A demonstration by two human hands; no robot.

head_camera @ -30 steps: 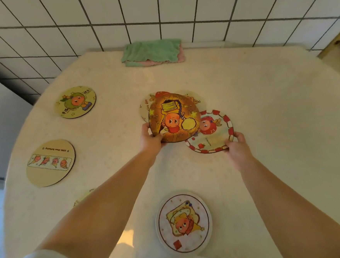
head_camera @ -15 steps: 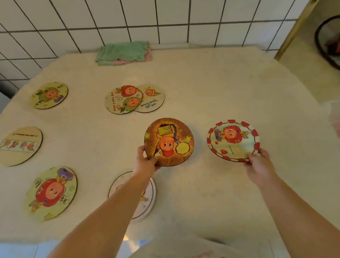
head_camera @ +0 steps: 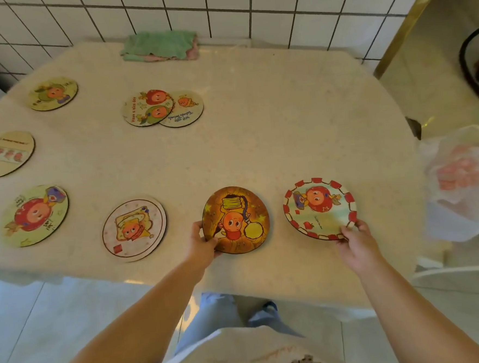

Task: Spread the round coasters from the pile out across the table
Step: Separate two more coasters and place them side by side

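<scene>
My left hand grips the left edge of an orange coaster near the table's front edge. My right hand pinches the near rim of a red-and-white bordered coaster, tilted slightly above the table. What is left of the pile sits at mid-table: two overlapping coasters. Single coasters lie spread on the left: a pink-white one, a green one with a red figure, a beige one with carrots, and a green one at the far left.
The beige table is rounded, its front edge close to my body. A folded green cloth lies at the back by the tiled wall. A white plastic bag hangs off the right side.
Both hands have carried their coasters from the pile toward the front edge and apart from each other; the view has pulled back, showing more of the table.
</scene>
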